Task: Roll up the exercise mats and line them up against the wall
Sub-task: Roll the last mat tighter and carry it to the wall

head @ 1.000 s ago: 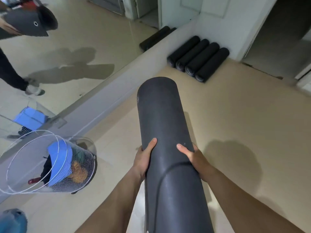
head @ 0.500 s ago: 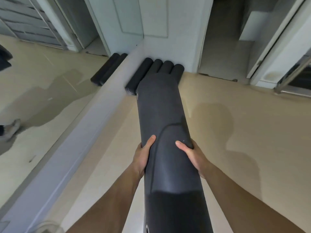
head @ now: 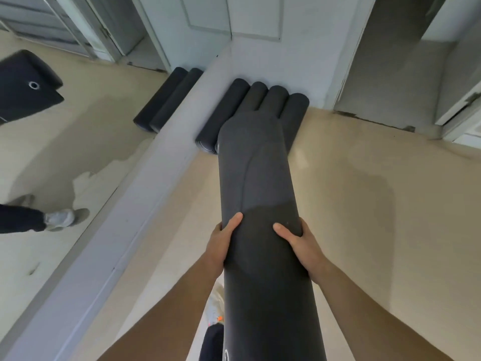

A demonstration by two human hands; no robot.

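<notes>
From the head view, you are carrying a dark rolled mat lengthwise in front of you, its far end pointing at the corner ahead and its near end running out of the bottom of the picture. Your left hand clasps its left side and your right hand its right, each thumb lying over the top; the fingers wrap underneath, out of sight. Gripping it from both sides like this probably keeps the roll from loosening, since the loose outer edge of the mat shows as a curved seam along the top. Ahead, a row of mats, four already rolled, lies on the floor side by side and touching, with the leftmost against the low wall under the mirror and their far ends at the corner. The far end of your mat hides the near ends of the middle ones. The open spot looks to be just right of the fourth roll, towards the doorway, so holding yours parallel to them should let you lower it straight in.
</notes>
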